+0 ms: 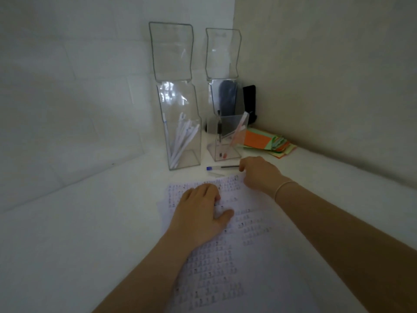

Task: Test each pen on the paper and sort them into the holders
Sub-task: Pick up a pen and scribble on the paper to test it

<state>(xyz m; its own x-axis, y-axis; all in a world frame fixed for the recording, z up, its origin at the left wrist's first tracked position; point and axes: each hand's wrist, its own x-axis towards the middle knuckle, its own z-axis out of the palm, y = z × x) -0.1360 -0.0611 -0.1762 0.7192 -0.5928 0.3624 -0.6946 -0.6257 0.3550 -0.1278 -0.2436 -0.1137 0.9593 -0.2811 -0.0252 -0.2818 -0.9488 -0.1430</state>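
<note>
White tabletop [67, 233] against dim corner walls [316, 75]

Left hand [199, 208] flat on paper [225, 256]; right hand [259, 173] touching blue-capped pen [222, 168] near holders [184, 141].

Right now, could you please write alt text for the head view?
A person's right hand touches a blue-capped pen lying on a white desk, while the left hand rests flat on printed paper. Behind stand two clear holders containing pens.
</note>
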